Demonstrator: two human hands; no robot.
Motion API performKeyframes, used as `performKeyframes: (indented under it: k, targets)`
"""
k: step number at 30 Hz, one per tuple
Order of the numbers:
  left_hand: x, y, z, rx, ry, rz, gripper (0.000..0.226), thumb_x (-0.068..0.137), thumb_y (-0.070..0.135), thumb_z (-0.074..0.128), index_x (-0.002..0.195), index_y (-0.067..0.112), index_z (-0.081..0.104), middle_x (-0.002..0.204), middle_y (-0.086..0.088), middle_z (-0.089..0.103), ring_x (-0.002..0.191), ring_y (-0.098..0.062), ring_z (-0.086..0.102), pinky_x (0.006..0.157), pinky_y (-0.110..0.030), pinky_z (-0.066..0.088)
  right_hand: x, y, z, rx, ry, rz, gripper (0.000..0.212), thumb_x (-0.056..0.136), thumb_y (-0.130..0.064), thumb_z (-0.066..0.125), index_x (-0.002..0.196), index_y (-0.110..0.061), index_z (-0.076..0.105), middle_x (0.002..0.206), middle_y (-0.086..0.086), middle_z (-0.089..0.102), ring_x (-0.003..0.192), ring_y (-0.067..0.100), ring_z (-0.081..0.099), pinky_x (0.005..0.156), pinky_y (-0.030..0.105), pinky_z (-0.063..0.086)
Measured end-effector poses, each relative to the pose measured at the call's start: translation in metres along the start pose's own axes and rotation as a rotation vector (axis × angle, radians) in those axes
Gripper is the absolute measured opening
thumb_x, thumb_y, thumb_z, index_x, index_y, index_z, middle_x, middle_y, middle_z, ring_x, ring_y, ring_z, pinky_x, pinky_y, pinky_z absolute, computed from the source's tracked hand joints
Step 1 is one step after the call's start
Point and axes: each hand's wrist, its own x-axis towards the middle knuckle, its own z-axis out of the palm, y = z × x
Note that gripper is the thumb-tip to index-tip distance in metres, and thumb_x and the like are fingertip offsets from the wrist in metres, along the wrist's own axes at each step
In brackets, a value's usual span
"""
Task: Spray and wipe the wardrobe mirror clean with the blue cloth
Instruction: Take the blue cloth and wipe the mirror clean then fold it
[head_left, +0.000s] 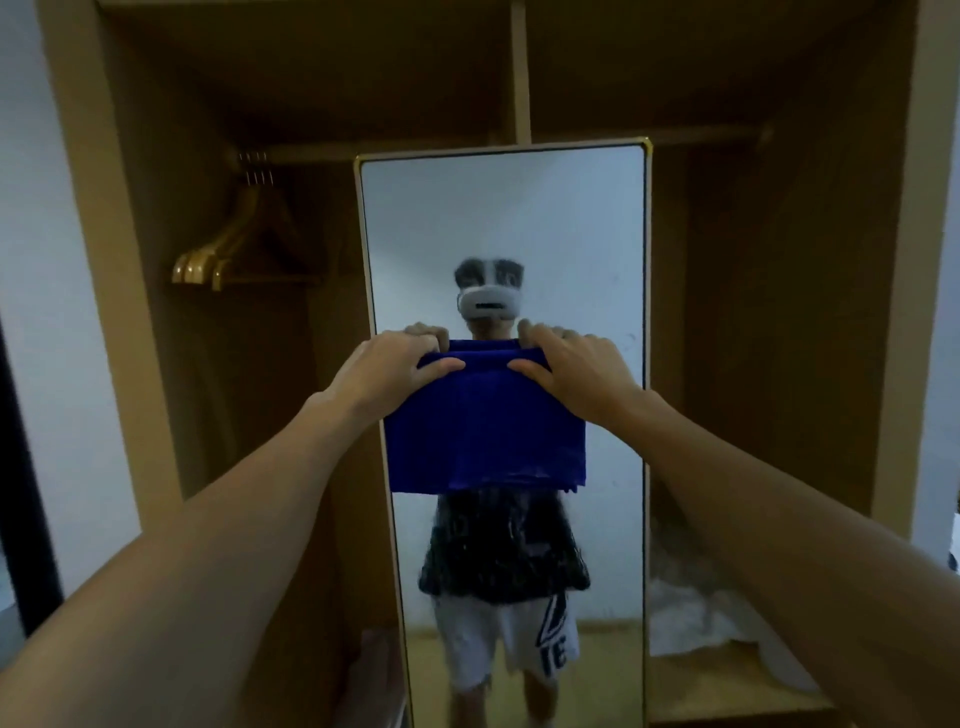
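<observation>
My left hand (387, 366) and right hand (569, 366) each pinch a top corner of the blue cloth (485, 431), hanging before the wardrobe mirror (519, 234). I'd press it flat and stroke downward (overlapping passes). No spray bottle shows; wetness is unclear.
</observation>
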Motion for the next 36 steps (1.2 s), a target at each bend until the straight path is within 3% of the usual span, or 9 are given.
performKeyframes:
  k: [3,6,10,15,19,23,26,30,36]
  targets:
    - [0.02,-0.023,-0.011,0.065,0.061,0.044,0.041,0.092,0.06,0.037,0.086,0.025,0.056,0.077,0.011,0.057,0.067,-0.005,0.059,0.065,-0.021,0.051,0.021,0.001,-0.002,-0.008,0.048,0.018,0.048,0.097,-0.061,0.028,0.113,-0.02,0.049,0.096,0.002,0.069,0.075,0.022,0.064,0.067,0.038,0.054]
    - [0.036,-0.044,-0.018,0.146,0.18,0.119,0.056,0.088,0.067,0.029,0.082,0.021,0.06,0.07,0.011,0.055,0.061,-0.004,0.056,0.061,-0.019,0.048,0.04,0.001,-0.004,-0.039,0.094,0.031,0.044,0.098,-0.058,0.032,0.107,-0.018,0.048,0.085,0.002,0.068,0.068,0.023,0.062,0.063,0.036,0.05]
    - [0.058,-0.062,-0.027,0.144,0.32,0.195,0.047,0.09,0.065,0.03,0.073,0.025,0.05,0.068,0.013,0.047,0.055,0.004,0.042,0.055,-0.014,0.035,0.071,0.006,-0.012,-0.087,0.165,0.024,0.045,0.096,-0.06,0.031,0.106,-0.018,0.045,0.075,0.001,0.066,0.062,0.025,0.061,0.058,0.034,0.044]
    - [0.089,-0.072,-0.055,0.155,0.379,0.204,0.058,0.093,0.061,0.031,0.086,0.012,0.062,0.079,0.003,0.058,0.067,-0.011,0.056,0.062,-0.025,0.048,0.111,0.019,-0.03,-0.086,0.273,-0.033,0.046,0.097,-0.06,0.033,0.106,-0.017,0.045,0.069,-0.003,0.057,0.058,0.024,0.059,0.059,0.034,0.045]
    - [0.12,-0.074,-0.09,0.226,0.439,0.168,0.045,0.093,0.06,0.039,0.084,0.018,0.052,0.077,0.001,0.055,0.066,-0.015,0.054,0.06,-0.023,0.039,0.146,0.027,-0.056,-0.102,0.347,-0.021,0.047,0.096,-0.062,0.036,0.109,-0.018,0.045,0.07,-0.005,0.055,0.059,0.017,0.053,0.061,0.032,0.039]
    - [0.148,-0.081,-0.115,0.182,0.552,0.051,0.051,0.088,0.063,0.051,0.107,0.016,0.051,0.09,0.003,0.053,0.077,-0.013,0.052,0.068,-0.028,0.044,0.181,0.031,-0.07,-0.04,0.409,0.006,0.049,0.093,-0.066,0.04,0.109,-0.02,0.046,0.079,-0.003,0.059,0.065,0.016,0.057,0.06,0.03,0.042]
    - [0.159,-0.085,-0.119,0.172,0.539,-0.034,0.061,0.085,0.066,0.054,0.118,0.015,0.051,0.097,0.007,0.046,0.084,-0.011,0.046,0.073,-0.029,0.039,0.193,0.031,-0.068,-0.048,0.447,0.0,0.048,0.093,-0.067,0.04,0.105,-0.02,0.045,0.078,-0.004,0.06,0.063,0.015,0.057,0.058,0.03,0.042]
    - [0.164,-0.088,-0.117,0.23,0.478,-0.072,0.066,0.084,0.071,0.046,0.123,0.018,0.057,0.103,0.003,0.046,0.091,-0.014,0.048,0.08,-0.033,0.044,0.192,0.031,-0.063,-0.115,0.512,-0.007,0.047,0.094,-0.065,0.041,0.102,-0.018,0.045,0.072,-0.005,0.054,0.057,0.015,0.052,0.057,0.029,0.037]
    - [0.164,-0.092,-0.114,0.308,0.455,-0.11,0.086,0.075,0.081,0.026,0.102,0.013,0.071,0.099,0.0,0.046,0.084,-0.015,0.048,0.072,-0.031,0.04,0.197,0.033,-0.055,-0.254,0.706,-0.046,0.053,0.094,-0.066,0.043,0.098,-0.014,0.048,0.061,-0.001,0.056,0.049,0.019,0.053,0.048,0.029,0.039]
